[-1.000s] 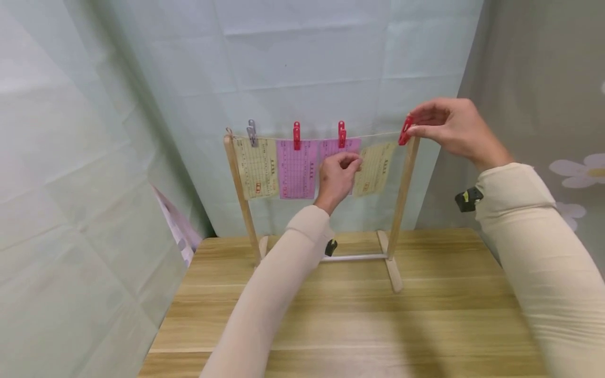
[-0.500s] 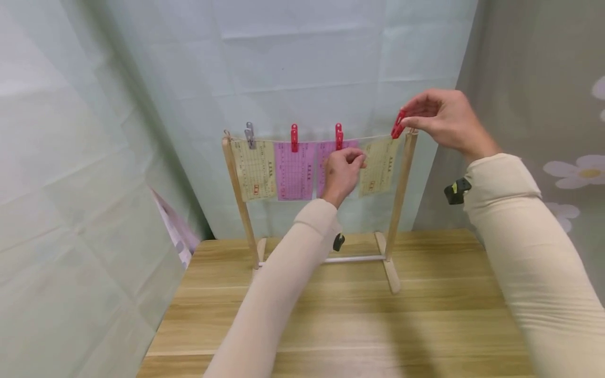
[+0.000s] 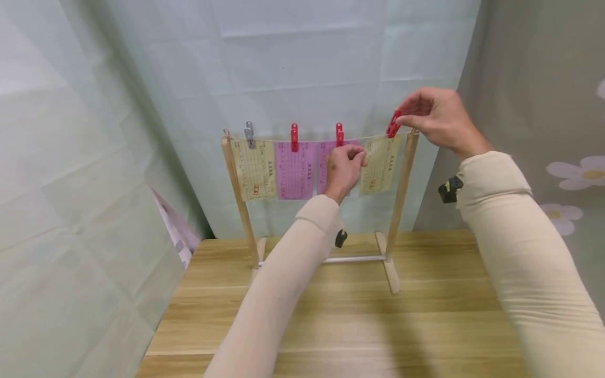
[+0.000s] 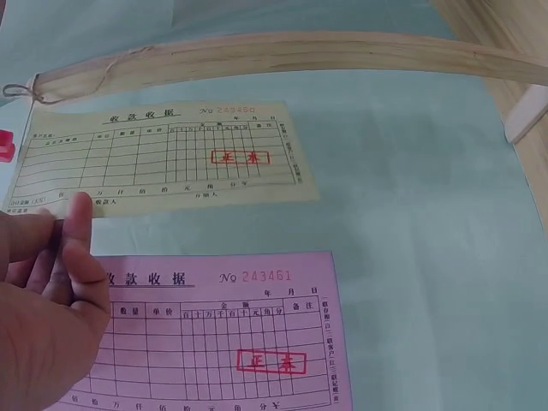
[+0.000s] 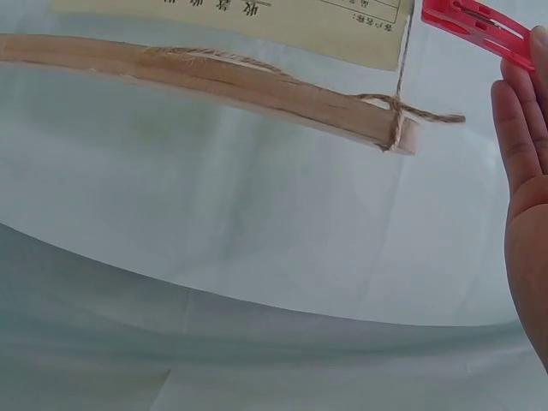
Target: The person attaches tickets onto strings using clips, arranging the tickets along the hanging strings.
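Note:
My left hand [image 3: 344, 169] pinches the left edge of a yellow receipt slip [image 3: 380, 167], which hangs at the right end of a thin string [image 3: 307, 141]. In the left wrist view, the thumb and fingertips hold this yellow slip [image 4: 171, 163] at its edge, above a pink slip [image 4: 223, 338]. My right hand [image 3: 437, 116] pinches a red clothespin [image 3: 393, 124] between thumb and fingers, with its tip right at the yellow slip's top edge by the string. In the right wrist view the red clothespin [image 5: 479, 26] is beside the string, tilted.
The string runs between two wooden posts [image 3: 402, 202] of a stand on a wooden table [image 3: 331, 325]. Another yellow slip [image 3: 257, 170] hangs from a grey clothespin [image 3: 250, 136]. Pink slips [image 3: 295, 176] hang from red clothespins [image 3: 294, 137]. Pale cloth [image 3: 302, 63] surrounds the table.
My right hand has moved left with the red clothespin, from beside the right post to over the slip's top edge. My left hand and the yellow slip have shifted slightly right.

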A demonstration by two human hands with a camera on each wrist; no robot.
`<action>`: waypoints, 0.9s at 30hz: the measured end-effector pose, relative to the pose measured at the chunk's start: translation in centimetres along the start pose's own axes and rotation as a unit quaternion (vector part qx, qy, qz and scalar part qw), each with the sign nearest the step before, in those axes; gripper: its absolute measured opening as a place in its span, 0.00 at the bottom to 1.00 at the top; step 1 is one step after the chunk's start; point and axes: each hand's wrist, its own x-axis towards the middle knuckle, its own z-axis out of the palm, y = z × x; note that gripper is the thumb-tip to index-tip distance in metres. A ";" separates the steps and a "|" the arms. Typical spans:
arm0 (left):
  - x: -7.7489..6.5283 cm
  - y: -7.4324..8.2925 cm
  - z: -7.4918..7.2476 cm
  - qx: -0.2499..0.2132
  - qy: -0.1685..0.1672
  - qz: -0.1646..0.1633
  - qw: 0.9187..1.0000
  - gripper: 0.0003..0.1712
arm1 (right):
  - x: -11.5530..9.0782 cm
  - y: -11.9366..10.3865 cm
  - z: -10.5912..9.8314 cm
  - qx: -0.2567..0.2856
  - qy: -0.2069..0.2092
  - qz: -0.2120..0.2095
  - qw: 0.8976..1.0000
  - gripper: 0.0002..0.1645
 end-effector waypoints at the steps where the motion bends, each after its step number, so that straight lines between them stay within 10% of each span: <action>1: 0.0 0.0 0.0 -0.001 -0.001 0.000 1.000 0.08 | 0.0 0.0 0.0 -0.001 -0.001 0.001 1.000 0.13; 27: 0.2 0.3 0.3 0.013 0.004 -0.001 1.000 0.07 | -0.1 0.5 0.9 -0.013 -0.040 0.034 0.999 0.13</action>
